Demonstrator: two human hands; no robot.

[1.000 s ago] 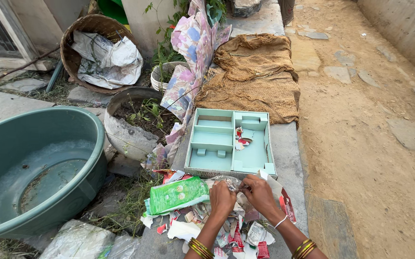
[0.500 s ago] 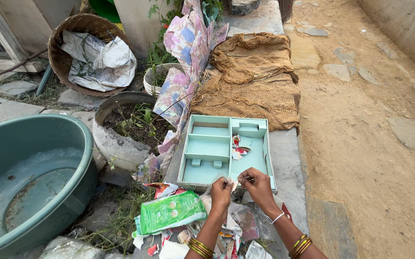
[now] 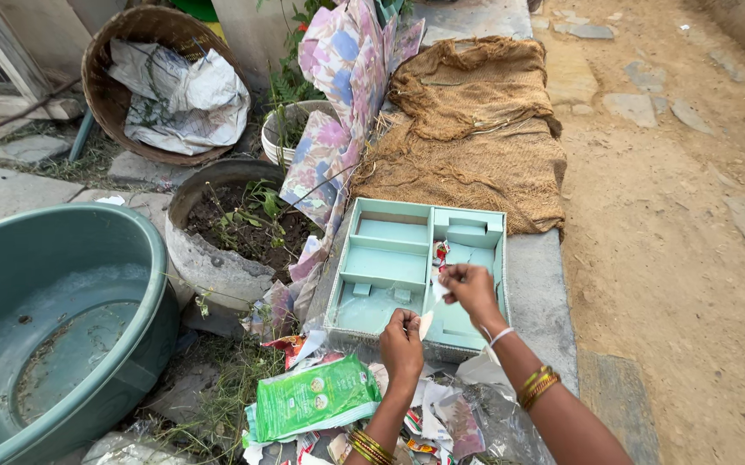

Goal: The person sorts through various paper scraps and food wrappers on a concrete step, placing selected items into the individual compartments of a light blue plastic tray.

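My left hand [image 3: 402, 343] pinches a clear plastic wrapper with a pale scrap at the near edge of a pale green compartment tray [image 3: 387, 256]. My right hand [image 3: 467, 288] is raised over the tray's right compartment, holding a small torn piece of wrapper between its fingertips. A few torn red and white scraps [image 3: 439, 251] lie inside that compartment. Below my hands lies a heap of torn wrappers [image 3: 428, 422] with a green packet [image 3: 314, 396] on its left side.
A large green tub [image 3: 54, 319] with water stands at the left. A stone planter [image 3: 217, 250] with soil, a floral cloth [image 3: 338, 112], a burlap sack [image 3: 467, 129] and a woven basket [image 3: 114, 60] of crumpled paper lie beyond. A dirt path [image 3: 682, 215] runs on the right.
My right hand has lifted from the wrapper heap and moved forward over the tray with a torn piece. My left hand has risen slightly. The camera view has shifted.
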